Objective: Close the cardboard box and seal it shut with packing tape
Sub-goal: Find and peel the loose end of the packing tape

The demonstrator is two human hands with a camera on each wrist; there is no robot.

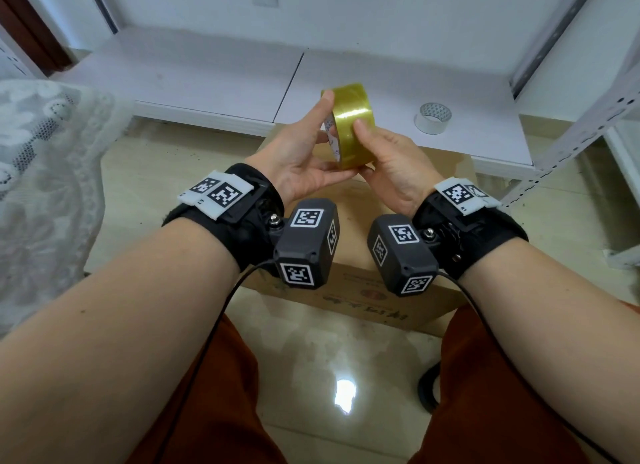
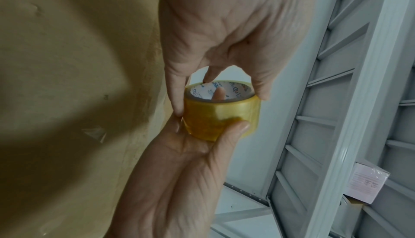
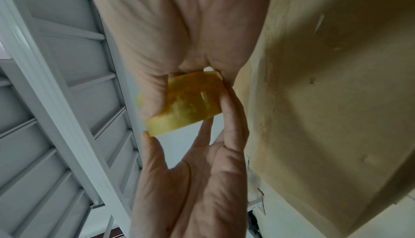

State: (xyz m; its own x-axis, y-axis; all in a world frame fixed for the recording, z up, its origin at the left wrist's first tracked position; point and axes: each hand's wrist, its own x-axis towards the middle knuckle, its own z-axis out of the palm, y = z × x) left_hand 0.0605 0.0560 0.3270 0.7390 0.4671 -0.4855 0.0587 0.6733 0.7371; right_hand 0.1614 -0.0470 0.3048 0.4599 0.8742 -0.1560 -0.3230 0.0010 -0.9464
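A roll of yellowish clear packing tape (image 1: 349,113) (image 2: 211,115) (image 3: 191,99) is held up between both hands, above the cardboard box (image 1: 358,195) (image 2: 67,82) (image 3: 336,99). My left hand (image 1: 304,151) (image 2: 224,28) (image 3: 191,179) grips the roll by its rim, thumb on the far edge, fingers underneath, one fingertip inside the core. My right hand (image 1: 388,158) (image 2: 179,170) (image 3: 179,28) pinches it from the other side, thumb pressed on the outer band of tape. The box stands on the floor between my knees, its top lying flat and mostly hidden by my hands and wrists.
A second, whitish tape roll (image 1: 433,117) sits on the low white board (image 1: 225,75) behind the box. White metal shelving (image 1: 588,99) rises at the right, holding a pale wrapped packet (image 2: 368,183). Lace cloth (image 1: 41,151) hangs at the left. Glossy tiled floor (image 1: 311,342) lies in front.
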